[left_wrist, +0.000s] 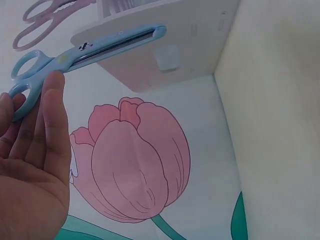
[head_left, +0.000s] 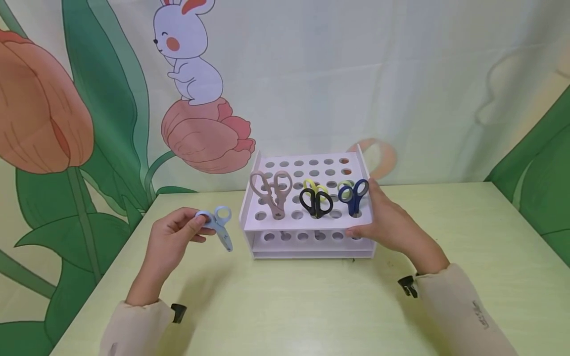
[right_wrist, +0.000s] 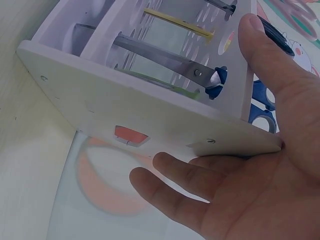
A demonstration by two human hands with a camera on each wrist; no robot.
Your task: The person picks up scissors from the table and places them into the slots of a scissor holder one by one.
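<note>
My left hand (head_left: pixel 171 235) pinches light blue scissors (head_left: pixel 218 226) by one handle loop, left of the white rack (head_left: pixel 309 225). Their blades point down and toward the rack's side in the head view; in the left wrist view the light blue scissors (left_wrist: pixel 62 61) lie across the fingertips. At the rack's right end, my right hand (head_left: pixel 394 225) holds its edge, thumb at the front and fingers along the side wall. Dark blue scissors (head_left: pixel 354 195) stand upright in a hole beside that hand, with the blades (right_wrist: pixel 165 61) seen below the top board in the right wrist view.
Mauve scissors (head_left: pixel 275 195) stand in the rack's front row at left, black scissors (head_left: pixel 316 203) in the middle. Behind are yellow scissors (head_left: pixel 310 184) and a green handle (head_left: pixel 344 187). The rack rests on a pale table (head_left: pixel 285 306) before a printed curtain (head_left: pixel 311 89).
</note>
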